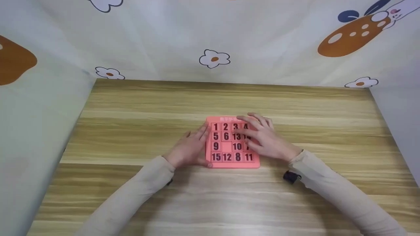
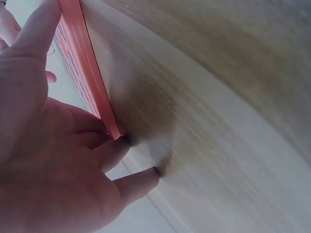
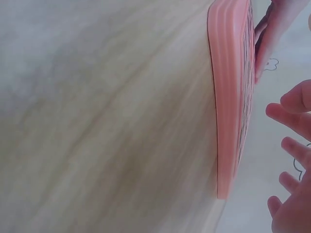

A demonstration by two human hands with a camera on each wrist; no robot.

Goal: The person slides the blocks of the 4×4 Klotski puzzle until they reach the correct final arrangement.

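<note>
The number puzzle (image 1: 226, 146) looks smooth plastic, the table (image 1: 236, 200) softly glossy wood.

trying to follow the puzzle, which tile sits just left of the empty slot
The 9 tile, beneath the 5 tile. Around the slot, the 6 tile is above, the 10 tile right and the 12 tile below.

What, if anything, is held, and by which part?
Nothing is gripped: the left hand braces the pink puzzle at its left edge; the right hand hovers above it.
</note>
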